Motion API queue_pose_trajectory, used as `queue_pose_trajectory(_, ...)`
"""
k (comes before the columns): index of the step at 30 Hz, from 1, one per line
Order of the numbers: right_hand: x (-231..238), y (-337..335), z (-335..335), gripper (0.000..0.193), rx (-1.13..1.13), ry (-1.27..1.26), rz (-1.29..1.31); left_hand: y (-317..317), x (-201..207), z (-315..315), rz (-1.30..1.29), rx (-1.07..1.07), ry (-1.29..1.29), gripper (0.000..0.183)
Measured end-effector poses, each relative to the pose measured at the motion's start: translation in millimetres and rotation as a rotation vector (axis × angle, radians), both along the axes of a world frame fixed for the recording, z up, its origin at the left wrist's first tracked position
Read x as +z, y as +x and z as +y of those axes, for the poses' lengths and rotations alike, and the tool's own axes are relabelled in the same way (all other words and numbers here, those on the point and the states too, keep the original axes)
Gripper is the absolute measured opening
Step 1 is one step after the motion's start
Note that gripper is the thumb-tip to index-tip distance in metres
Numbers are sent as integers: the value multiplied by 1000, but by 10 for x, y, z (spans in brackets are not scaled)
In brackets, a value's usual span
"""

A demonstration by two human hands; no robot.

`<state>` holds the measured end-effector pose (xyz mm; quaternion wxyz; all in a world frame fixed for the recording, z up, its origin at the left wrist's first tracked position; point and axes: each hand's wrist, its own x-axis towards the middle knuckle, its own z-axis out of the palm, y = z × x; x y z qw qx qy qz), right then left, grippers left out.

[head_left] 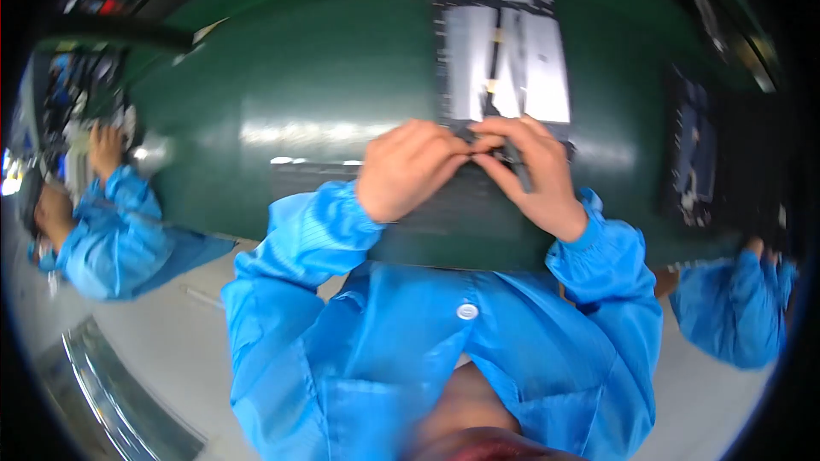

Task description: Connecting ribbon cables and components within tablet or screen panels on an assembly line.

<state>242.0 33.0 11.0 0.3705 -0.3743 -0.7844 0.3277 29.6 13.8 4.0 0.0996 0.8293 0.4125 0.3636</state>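
Above the near part of the green table (325, 94), my left hand (406, 166) and my right hand (542, 175) meet fingertip to fingertip. Both are closed in a pinch on a small dark piece (464, 132), blurred and mostly covered by the fingers. A short dark stick-like thing (519, 172) slants across my right palm, under the fingers; its kind is unclear. Just beyond the hands lies a flat black-framed panel (442, 60) with silver rectangular blocks. Along its middle runs a thin dark strip (494, 55) with yellowish bands, reaching down toward my fingers.
A dark flat sheet (312, 179) lies under my wrists. At the right stands a black surface with a grey-blue panel (696, 145). Co-workers in blue sleeves sit at the left (120, 235) and right (735, 307). A dark bar (120, 34) juts in at the far left.
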Motion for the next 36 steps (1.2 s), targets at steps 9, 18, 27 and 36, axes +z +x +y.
queue_pose_trajectory(9, -6, -68, -109, 34, -41, -134, 23, -53, -90, -97, -193, -102, -159, 14)
queue_pose_trajectory(18, 14, -39, -89, 31, -30, -169, 9, -92, -66, -51, -220, -52, -216, 13)
queue_pose_trajectory(27, 51, -70, -124, 31, -31, -121, 7, -60, -131, -102, -191, -55, -169, 19)
queue_pose_trajectory(36, 63, -20, -137, 33, 36, -204, 9, -81, -130, -81, -263, -92, -239, 13)
